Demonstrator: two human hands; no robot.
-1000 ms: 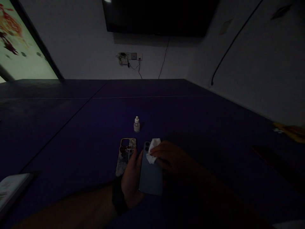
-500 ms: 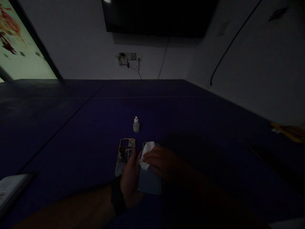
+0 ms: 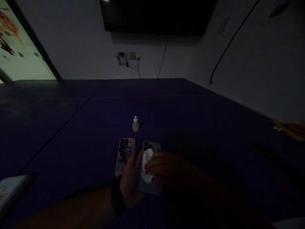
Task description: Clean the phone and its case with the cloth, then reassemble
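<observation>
A blue-grey phone (image 3: 149, 188) lies back side up, its cameras at the far end. Along its left edge my left hand (image 3: 131, 178) grips it, with a dark band on the wrist. My right hand (image 3: 164, 165) presses a crumpled white tissue (image 3: 147, 162) on the phone's back, just below the cameras. Beside the phone, to the left, a patterned phone case (image 3: 122, 159) rests on the table, partly behind my left thumb. A small dropper bottle (image 3: 135, 125) with a white cap stands upright beyond them.
The dark blue table (image 3: 95, 127) reaches to the wall. A white box-like object (image 3: 14, 189) lies at the left edge. On the right are a dark flat object (image 3: 274, 162) and something yellow (image 3: 290, 130). A large screen (image 3: 157, 16) hangs on the wall above sockets and cables.
My right hand has drawn the tissue down the phone's back toward me, uncovering the cameras. My left hand, the case and the bottle stay in place.
</observation>
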